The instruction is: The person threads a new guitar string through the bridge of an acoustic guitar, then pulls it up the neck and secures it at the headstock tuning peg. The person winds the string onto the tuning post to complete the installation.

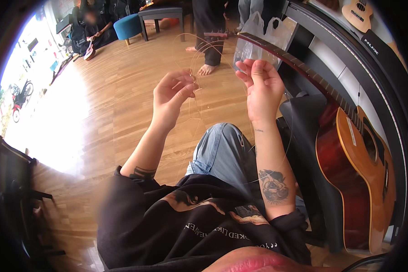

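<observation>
Single head-mounted view faces down and forward: left hand (171, 94) and right hand (264, 90) near, floor (136, 81) extending far.

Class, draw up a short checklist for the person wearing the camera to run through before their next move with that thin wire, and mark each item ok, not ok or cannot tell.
1. Left hand has the thin wire: ok, it appears pinched at the fingertips.
2. Right hand grips it too: cannot tell; the fingers are bent, but the wire there is too fine to follow.
3. Wire straightened out: not ok, it hangs in loose loops.
4. Hands off the acoustic guitar: ok, it stands at the person's right, untouched.
5. Loops clear of the other person's legs: cannot tell; they overlap in view, depth unclear.
</observation>
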A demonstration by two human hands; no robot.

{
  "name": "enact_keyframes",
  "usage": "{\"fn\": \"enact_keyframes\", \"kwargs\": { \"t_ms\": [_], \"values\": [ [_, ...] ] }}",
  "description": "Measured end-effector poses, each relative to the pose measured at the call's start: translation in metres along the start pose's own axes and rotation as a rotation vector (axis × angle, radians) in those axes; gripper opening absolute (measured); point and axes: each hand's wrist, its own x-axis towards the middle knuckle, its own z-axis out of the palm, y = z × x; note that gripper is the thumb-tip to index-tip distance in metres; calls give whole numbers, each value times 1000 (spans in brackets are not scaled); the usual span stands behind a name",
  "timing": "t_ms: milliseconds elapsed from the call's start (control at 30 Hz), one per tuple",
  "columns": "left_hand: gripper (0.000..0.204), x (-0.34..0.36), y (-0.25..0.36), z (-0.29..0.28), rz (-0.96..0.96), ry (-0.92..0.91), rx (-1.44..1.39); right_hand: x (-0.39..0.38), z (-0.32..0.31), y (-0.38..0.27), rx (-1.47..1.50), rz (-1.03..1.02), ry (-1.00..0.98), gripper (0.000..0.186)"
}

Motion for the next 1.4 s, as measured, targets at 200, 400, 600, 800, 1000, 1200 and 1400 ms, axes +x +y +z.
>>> {"fn": "enact_keyframes", "kwargs": {
  "t_ms": [200,400,600,800,1000,1200,1400],
  "values": [
    [25,-9,-27,4,-58,71,59,-19,-28,31,-138,-1,-50,13],
    [25,-40,-60,-17,-163,236,106,-54,-72,76,-60,135,-83,10],
    [16,-39,-84,-30,-155,272,194,-59,-92,86,-114,185,-61,11],
    [29,-25,-75,-14,-177,244,285,-58,-92,91,-87,158,-68,18],
    [29,-22,-70,-11,-45,253,432,-65,-105,92,-627,-105,-64,20],
    [10,-28,-67,-19,-76,234,645,-80,-117,96,-996,-126,-224,20],
    [18,-33,-74,-15,-146,217,406,-83,-112,88,-725,-103,-193,18]
  ]
}}
